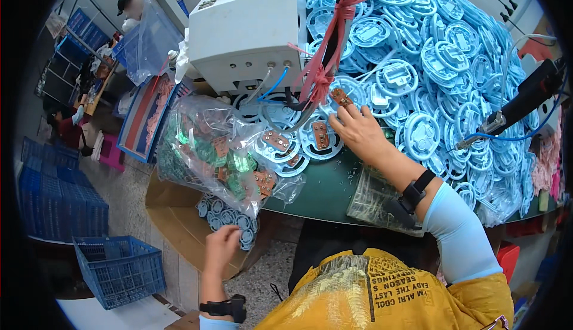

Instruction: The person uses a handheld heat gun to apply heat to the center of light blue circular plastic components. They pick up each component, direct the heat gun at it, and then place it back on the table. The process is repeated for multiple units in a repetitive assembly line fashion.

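My right hand (360,133) reaches over the green table, fingers bent with the tips at a small brown circuit board (341,97). That board lies at a slant over a light blue plastic ring part (352,88); the exact grip is partly hidden. Just left, further ring parts (310,146) hold brown boards (320,134) in their middles. My left hand (222,247) is closed, fingertips together, above a cardboard box (173,213) with small grey-blue round parts (239,219). Whatever may be between those fingers is hidden.
A clear plastic bag (200,118) of green and brown boards sits at the table's left edge. Behind stands a white machine (248,28). Blue rings (421,133) pile high at right, beside a hanging black screwdriver (525,100). A blue crate (119,270) stands lower left.
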A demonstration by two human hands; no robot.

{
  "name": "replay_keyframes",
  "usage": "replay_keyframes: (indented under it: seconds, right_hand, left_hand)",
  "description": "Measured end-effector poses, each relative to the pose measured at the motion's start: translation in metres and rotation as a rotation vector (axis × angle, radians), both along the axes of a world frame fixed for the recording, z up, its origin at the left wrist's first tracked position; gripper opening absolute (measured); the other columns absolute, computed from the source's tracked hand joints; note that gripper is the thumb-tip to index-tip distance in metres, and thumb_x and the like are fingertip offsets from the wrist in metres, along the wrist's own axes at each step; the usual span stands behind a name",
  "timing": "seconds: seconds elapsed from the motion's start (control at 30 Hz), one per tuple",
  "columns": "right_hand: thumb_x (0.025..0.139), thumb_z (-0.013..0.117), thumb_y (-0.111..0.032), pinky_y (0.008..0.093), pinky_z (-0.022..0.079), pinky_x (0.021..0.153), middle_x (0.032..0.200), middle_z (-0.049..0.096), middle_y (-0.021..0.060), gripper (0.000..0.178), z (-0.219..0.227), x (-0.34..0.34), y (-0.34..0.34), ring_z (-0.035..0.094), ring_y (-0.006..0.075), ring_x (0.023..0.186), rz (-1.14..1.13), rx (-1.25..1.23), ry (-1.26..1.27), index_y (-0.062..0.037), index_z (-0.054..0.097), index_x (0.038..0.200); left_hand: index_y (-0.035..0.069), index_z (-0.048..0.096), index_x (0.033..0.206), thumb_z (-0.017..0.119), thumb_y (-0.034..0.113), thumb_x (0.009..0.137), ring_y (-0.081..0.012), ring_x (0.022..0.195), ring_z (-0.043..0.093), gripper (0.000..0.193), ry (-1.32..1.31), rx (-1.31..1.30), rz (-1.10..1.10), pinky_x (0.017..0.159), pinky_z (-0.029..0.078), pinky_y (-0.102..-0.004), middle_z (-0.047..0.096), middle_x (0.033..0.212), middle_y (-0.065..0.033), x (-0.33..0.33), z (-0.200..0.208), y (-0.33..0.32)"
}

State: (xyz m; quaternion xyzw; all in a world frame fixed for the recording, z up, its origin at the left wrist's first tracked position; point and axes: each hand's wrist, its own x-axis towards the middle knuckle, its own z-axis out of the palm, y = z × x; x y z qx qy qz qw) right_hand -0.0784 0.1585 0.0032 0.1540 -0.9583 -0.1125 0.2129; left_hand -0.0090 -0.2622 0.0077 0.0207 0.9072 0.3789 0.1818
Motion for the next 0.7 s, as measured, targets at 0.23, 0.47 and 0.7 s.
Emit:
replay_keyframes:
  seconds: [0.23, 0.47, 0.7]
  right_hand:
    - [0.076, 0.067, -0.014, 0.0356, 0.045, 0.075, 0.128, 0.055, 0.0113, 0.042, 0.021, -0.007, 0.009, 0.056, 0.0233, 0.104, 0.076, -0.226, 0.051, -0.0121, 0.061, 0.118]
    - [0.074, 0.072, -0.018, 0.0357, 0.048, 0.074, 0.099, 0.053, 0.0070, 0.047, 0.007, -0.011, -0.028, 0.055, 0.0251, 0.095, 0.208, -0.321, -0.110, -0.0131, 0.061, 0.119]
    - [0.076, 0.062, -0.016, 0.0361, 0.051, 0.067, 0.094, 0.057, 0.0059, 0.012, -0.006, -0.031, -0.044, 0.059, 0.0230, 0.090, 0.105, -0.432, 0.044, -0.0076, 0.064, 0.084]
  left_hand:
    - [0.003, 0.068, 0.098, 0.070, 0.006, 0.084, -0.0264, 0.068, 0.065, 0.015, 0.371, 0.325, -0.537, 0.062, 0.052, -0.0329, 0.067, 0.084, -0.0117, -0.009, 0.015, 0.142]
    - [0.000, 0.067, 0.098, 0.069, 0.002, 0.083, -0.0271, 0.074, 0.067, 0.015, 0.486, 0.393, -0.562, 0.065, 0.053, -0.0327, 0.068, 0.089, -0.0134, -0.006, 0.007, 0.168]
    - [0.002, 0.067, 0.096, 0.069, 0.003, 0.083, -0.0314, 0.079, 0.067, 0.014, 0.452, 0.348, -0.496, 0.069, 0.053, -0.0365, 0.068, 0.089, -0.0131, -0.007, 0.008, 0.165]
